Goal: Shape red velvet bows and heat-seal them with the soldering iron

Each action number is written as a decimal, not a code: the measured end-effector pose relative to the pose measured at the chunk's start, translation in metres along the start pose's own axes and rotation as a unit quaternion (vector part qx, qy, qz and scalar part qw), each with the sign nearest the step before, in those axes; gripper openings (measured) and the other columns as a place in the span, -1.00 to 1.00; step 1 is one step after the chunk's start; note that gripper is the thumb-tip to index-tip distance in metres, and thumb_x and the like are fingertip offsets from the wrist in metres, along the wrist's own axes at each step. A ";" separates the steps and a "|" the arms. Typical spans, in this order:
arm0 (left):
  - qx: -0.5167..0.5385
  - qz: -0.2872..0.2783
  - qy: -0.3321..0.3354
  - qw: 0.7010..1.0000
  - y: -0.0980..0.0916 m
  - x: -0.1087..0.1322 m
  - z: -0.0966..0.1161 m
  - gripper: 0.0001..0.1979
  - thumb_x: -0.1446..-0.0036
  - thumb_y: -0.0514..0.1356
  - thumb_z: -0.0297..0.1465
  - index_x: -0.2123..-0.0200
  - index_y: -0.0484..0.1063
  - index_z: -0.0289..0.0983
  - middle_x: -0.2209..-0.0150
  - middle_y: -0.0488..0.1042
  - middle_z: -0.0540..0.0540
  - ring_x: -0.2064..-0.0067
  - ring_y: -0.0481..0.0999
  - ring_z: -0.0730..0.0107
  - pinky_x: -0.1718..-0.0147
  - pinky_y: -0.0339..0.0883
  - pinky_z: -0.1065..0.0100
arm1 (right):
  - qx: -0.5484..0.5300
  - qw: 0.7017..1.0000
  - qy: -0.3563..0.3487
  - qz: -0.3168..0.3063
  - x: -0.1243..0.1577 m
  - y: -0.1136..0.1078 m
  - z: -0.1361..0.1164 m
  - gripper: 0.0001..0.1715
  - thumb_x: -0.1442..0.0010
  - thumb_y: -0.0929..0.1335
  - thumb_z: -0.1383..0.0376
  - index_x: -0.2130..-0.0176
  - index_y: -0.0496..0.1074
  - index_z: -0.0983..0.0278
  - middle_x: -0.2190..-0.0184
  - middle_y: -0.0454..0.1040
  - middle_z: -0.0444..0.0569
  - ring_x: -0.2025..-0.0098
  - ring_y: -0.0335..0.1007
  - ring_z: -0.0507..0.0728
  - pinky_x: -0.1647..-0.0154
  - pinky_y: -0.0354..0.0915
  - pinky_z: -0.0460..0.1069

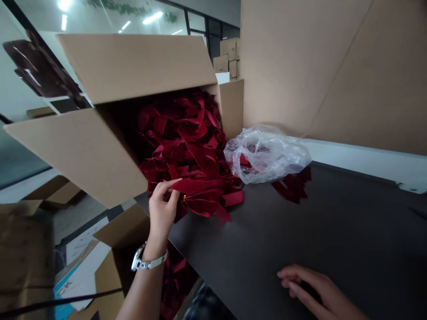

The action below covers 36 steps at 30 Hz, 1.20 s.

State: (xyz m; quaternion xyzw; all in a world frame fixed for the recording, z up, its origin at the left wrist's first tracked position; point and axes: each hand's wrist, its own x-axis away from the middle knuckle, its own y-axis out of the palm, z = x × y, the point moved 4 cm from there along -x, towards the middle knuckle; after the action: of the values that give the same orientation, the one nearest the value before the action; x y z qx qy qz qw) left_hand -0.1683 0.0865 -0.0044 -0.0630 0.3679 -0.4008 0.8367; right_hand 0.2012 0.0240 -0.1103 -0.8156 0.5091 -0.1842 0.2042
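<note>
At the open cardboard box's (110,146) mouth, my left hand's (161,218) fingers (163,191) pinch a dark red velvet bow (203,198). My right hand (320,289) rests on the black bench (333,222) nearby, its fingers loosely curled, holding nothing.

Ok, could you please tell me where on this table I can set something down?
The dark tabletop is bare between the red ribbon bow, the plastic bag and your right hand, and further right. It is crowded at the cardboard box, where your left hand touches the bow.
</note>
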 end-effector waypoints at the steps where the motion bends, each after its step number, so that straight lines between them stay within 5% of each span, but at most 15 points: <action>1: 0.012 -0.017 -0.004 1.000 0.003 -0.002 0.007 -0.79 -0.13 0.14 -0.32 0.24 0.49 -0.28 0.31 0.51 -0.07 0.29 0.47 0.37 0.25 0.38 0.35 | 0.003 1.000 0.004 -0.006 0.000 0.001 0.003 -0.63 -0.23 0.27 0.03 0.15 0.54 0.14 0.19 0.56 0.04 0.16 0.53 0.18 0.09 0.45 -0.01; 6: 0.056 -0.103 0.028 0.993 0.028 -0.009 0.046 -0.84 -0.20 0.08 -0.33 0.31 0.39 -0.28 0.45 0.46 0.00 0.44 0.40 0.46 0.45 0.26 0.46 | -0.009 1.000 0.002 -0.023 0.000 0.001 -0.001 -0.64 -0.27 0.24 0.06 0.12 0.50 0.15 0.18 0.54 0.04 0.17 0.52 0.16 0.12 0.44 -0.03; 12: 0.033 -0.125 0.163 0.978 0.057 -0.015 0.097 -0.85 -0.21 0.08 -0.37 0.37 0.36 -0.28 0.37 0.44 -0.04 0.31 0.39 0.38 0.29 0.26 0.40 | -0.001 0.999 -0.037 -0.002 -0.005 -0.003 -0.022 -0.73 -0.31 0.23 0.18 0.14 0.47 0.17 0.26 0.53 0.00 0.24 0.51 0.12 0.19 0.44 -0.04; 14: 0.105 -0.171 0.134 0.970 0.070 -0.020 0.108 -0.84 -0.23 0.07 -0.36 0.39 0.32 -0.28 0.43 0.38 0.00 0.38 0.35 0.44 0.35 0.24 0.44 | 0.015 0.996 -0.077 0.052 -0.005 -0.007 -0.024 -0.77 -0.32 0.23 0.25 0.10 0.44 0.16 0.26 0.51 -0.01 0.22 0.49 0.11 0.17 0.42 -0.03; 16: 0.181 -0.261 0.087 0.944 0.090 -0.019 0.116 -0.84 -0.23 0.06 -0.34 0.36 0.31 -0.28 0.42 0.37 0.02 0.37 0.35 0.45 0.34 0.25 0.45 | 0.036 0.976 -0.137 0.169 -0.002 -0.017 -0.027 -0.73 -0.31 0.25 0.32 0.01 0.36 0.14 0.26 0.48 -0.02 0.20 0.47 0.11 0.13 0.40 0.00; 19: 0.251 -0.434 0.026 0.865 0.125 0.000 0.126 -0.86 -0.21 0.09 -0.33 0.25 0.32 -0.28 0.30 0.41 -0.02 0.27 0.39 0.41 0.22 0.29 0.39 | 0.073 0.874 -0.257 0.406 0.013 -0.036 -0.035 -0.39 -0.18 0.39 0.36 -0.17 0.20 0.11 0.14 0.36 0.01 0.15 0.39 0.13 0.12 0.39 0.05; 22: 0.260 -0.586 -0.025 0.767 0.154 0.038 0.129 -0.87 -0.18 0.14 -0.34 0.25 0.31 -0.28 0.29 0.41 -0.02 0.24 0.41 0.40 0.15 0.30 0.34 | 0.187 0.791 -0.310 0.493 0.023 -0.048 -0.044 0.03 0.01 0.54 0.28 -0.29 0.04 0.04 -0.16 0.14 0.09 -0.08 0.26 0.24 0.00 0.33 0.16; 25: 0.249 -0.716 -0.080 0.648 0.171 0.074 0.129 -0.79 -0.16 0.17 -0.28 0.18 0.31 -0.26 0.29 0.44 -0.02 0.30 0.45 0.40 0.22 0.34 0.31 | 0.276 0.821 -0.309 0.392 0.022 -0.054 -0.051 -0.40 -0.13 0.44 0.29 -0.15 0.31 0.07 -0.11 0.31 0.06 -0.13 0.24 0.29 -0.09 0.23 0.24; 28: 0.221 -0.811 -0.048 0.540 0.184 0.086 0.131 -0.67 -0.21 0.09 -0.11 0.24 0.37 -0.28 0.31 0.48 -0.09 0.34 0.48 0.36 0.32 0.36 0.32 | 0.056 0.929 -0.289 0.223 0.023 -0.054 -0.049 -0.84 -0.23 0.36 0.28 0.14 0.45 0.20 0.28 0.53 0.02 0.26 0.48 0.17 0.21 0.38 0.09; 29: 0.215 -0.815 -0.013 0.539 0.191 0.084 0.132 -0.61 -0.24 0.02 -0.08 0.30 0.38 -0.30 0.34 0.48 -0.10 0.35 0.49 0.35 0.33 0.37 0.32 | -0.080 0.954 -0.239 0.163 0.022 -0.053 -0.045 -0.82 -0.22 0.38 0.23 0.15 0.42 0.22 0.35 0.53 0.00 0.39 0.48 0.13 0.37 0.39 0.02; 30: 0.207 -0.794 0.033 0.571 0.201 0.078 0.132 -0.57 -0.27 -0.04 -0.09 0.35 0.39 -0.30 0.37 0.48 -0.11 0.35 0.49 0.34 0.31 0.38 0.32 | -0.216 0.956 -0.166 0.110 0.021 -0.049 -0.041 -0.73 -0.19 0.41 0.18 0.13 0.39 0.23 0.38 0.52 -0.01 0.47 0.46 0.11 0.51 0.35 -0.04; 32: 0.161 -0.670 0.137 0.712 0.224 0.060 0.131 -0.63 -0.31 -0.06 -0.20 0.32 0.40 -0.30 0.32 0.51 -0.13 0.28 0.50 0.31 0.21 0.37 0.31 | -0.402 0.914 -0.031 0.031 0.021 -0.039 -0.033 -0.51 -0.08 0.47 0.09 0.07 0.34 0.24 0.37 0.51 -0.02 0.51 0.45 0.09 0.64 0.26 -0.11; 34: 0.092 -0.541 0.209 0.810 0.245 0.050 0.126 -0.78 -0.27 0.02 -0.37 0.17 0.40 -0.32 0.13 0.50 -0.21 0.07 0.47 0.20 0.02 0.28 0.25 | -0.447 0.894 0.040 0.008 0.017 -0.037 -0.029 -0.43 -0.02 0.49 0.03 0.10 0.36 0.30 0.39 0.51 -0.01 0.46 0.45 0.10 0.58 0.30 -0.09; 36: 0.058 -0.492 0.223 0.840 0.265 0.051 0.119 -0.76 -0.22 0.05 -0.49 0.06 0.36 -0.38 -0.01 0.42 -0.34 -0.07 0.38 0.07 -0.09 0.16 0.16 | -0.386 0.918 0.083 0.038 0.010 -0.044 -0.021 -0.48 -0.05 0.45 -0.01 0.19 0.41 0.34 0.37 0.52 0.01 0.37 0.45 0.11 0.37 0.36 -0.04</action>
State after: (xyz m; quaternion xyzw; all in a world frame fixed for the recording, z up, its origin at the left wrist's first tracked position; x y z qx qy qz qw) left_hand 0.0970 0.2049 -0.0536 -0.0958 0.4415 -0.7834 0.4268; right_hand 0.2274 0.0293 -0.0687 -0.7930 0.5861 -0.0325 -0.1632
